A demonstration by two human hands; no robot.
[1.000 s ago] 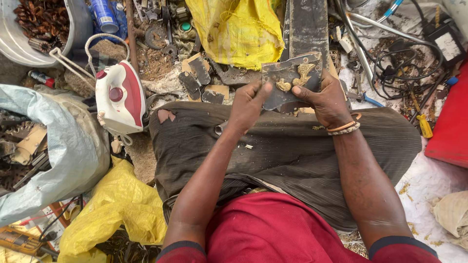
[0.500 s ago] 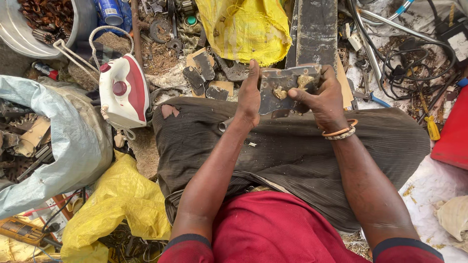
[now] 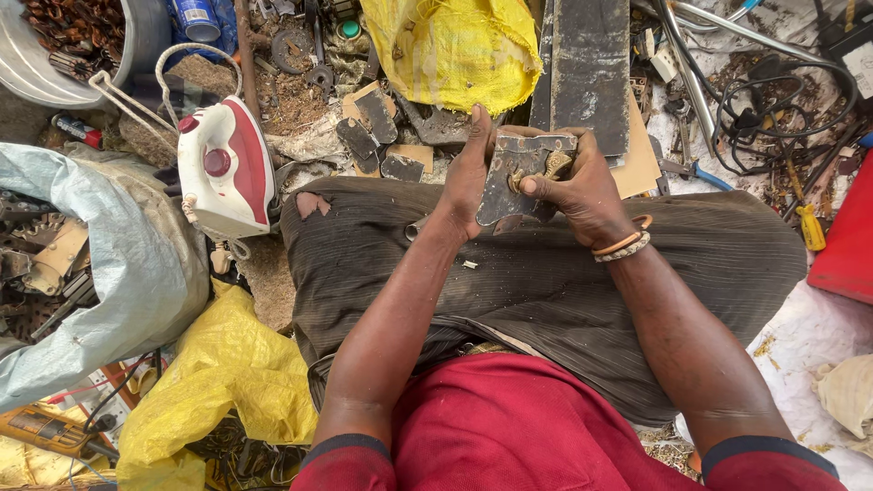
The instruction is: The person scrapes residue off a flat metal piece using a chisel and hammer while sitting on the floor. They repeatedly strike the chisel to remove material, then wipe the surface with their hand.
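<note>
While I sit with the dark metal plate (image 3: 509, 182) above my lap, just beside the yellow sack (image 3: 455, 50), my left hand (image 3: 466, 182) presses flat along its left edge and my right hand (image 3: 577, 191) pinches the brass-coloured part on its face. It looks stiff, rather heavy and sharp-edged, so holding the edges seems safest.

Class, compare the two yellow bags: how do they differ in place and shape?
The upper yellow bag lies beyond the knees, bulging and rounded; the lower yellow bag lies by the person's left side, flatter and crumpled. The upper borders a dark plate; the lower borders a grey sack. Both are yellow plastic.
</note>
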